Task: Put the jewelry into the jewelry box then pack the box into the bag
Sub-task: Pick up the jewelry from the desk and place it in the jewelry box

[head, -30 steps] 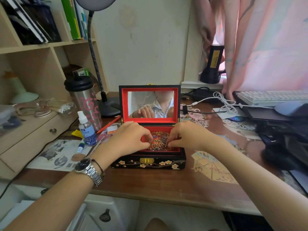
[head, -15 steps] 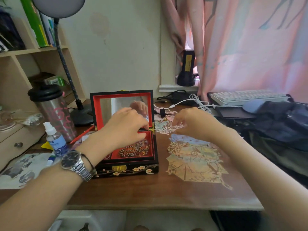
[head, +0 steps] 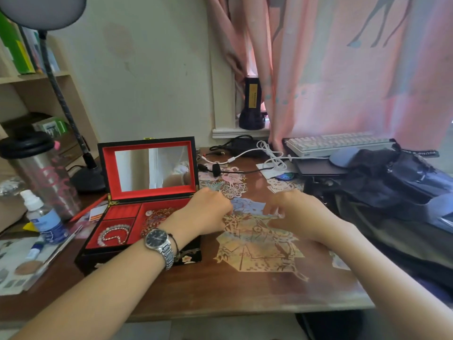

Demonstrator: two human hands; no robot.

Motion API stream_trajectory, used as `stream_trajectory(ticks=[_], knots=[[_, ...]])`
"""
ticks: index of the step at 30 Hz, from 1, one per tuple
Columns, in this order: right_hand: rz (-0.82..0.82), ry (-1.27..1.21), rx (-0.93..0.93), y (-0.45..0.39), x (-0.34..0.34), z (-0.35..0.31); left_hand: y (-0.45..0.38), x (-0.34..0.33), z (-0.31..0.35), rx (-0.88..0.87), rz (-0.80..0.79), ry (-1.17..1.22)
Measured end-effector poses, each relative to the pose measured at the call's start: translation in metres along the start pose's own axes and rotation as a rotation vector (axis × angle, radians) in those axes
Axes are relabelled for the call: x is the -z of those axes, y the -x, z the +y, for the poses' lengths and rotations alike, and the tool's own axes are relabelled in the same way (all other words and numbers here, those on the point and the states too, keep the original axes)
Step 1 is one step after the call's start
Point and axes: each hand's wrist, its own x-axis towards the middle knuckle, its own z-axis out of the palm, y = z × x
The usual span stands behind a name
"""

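Nearest the viewer, both forearms reach in over the front edge of the desk [head: 171, 298], a dark brown wooden top with a glossy finish and flat cut-paper pictures showing on its surface. The left wrist carries a metal-link watch [head: 158, 239].

The left hand [head: 208, 214] lies across the right front corner of the jewelry box [head: 137, 231], fingers curled towards the desk surface just past the box. The right hand [head: 297, 214] sits apart from it to the right, fingers bent low over the paper pictures. The fingertips of both are blurred: whether either grip has hold of anything cannot be told. Judged from the posture, the hands are placed to take up a small piece lying on the desk between them; no such piece can be made out.

The jewelry box stands at the left of the desk, black lacquer with painted blossoms outside and red felt inside. Its lid is propped upright, the mirror facing the person, presumably so the compartments stay accessible. A pale beaded bracelet [head: 114, 233] lies curled in the near left compartment; a reddish patterned piece [head: 159, 215] fills the larger right compartment, partly hidden by the left wrist.

The bag [head: 392, 190], dark soft fabric, slumps at the right side of the desk, near the right hand. The box is not yet packed.

Further back lie a white cable [head: 269, 153], a pale keyboard [head: 335, 143] and a pink curtain [head: 343, 69].
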Motion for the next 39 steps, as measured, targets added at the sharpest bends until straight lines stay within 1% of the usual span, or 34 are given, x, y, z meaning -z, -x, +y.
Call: stream_trajectory(ticks=[5,12,17,30,35,39], knots=[[-0.020,-0.001,0.013,0.004,-0.003,0.001,-0.006,-0.010,0.000,0.016,-0.091,-0.008],[-0.007,-0.003,0.025,0.004,-0.005,-0.002,-0.007,-0.015,-0.001,0.021,-0.085,0.018],[0.010,-0.025,0.023,0.003,-0.009,-0.006,-0.004,-0.014,-0.003,0.047,-0.054,0.096],[-0.024,-0.119,0.019,-0.004,-0.009,-0.022,0.005,-0.021,-0.005,0.023,0.077,0.268],[-0.046,-0.093,0.032,-0.010,-0.004,-0.030,0.018,-0.009,-0.015,0.044,0.206,0.419],[-0.045,-0.096,0.081,-0.021,0.003,-0.047,0.041,-0.001,-0.036,0.120,0.315,0.549]])
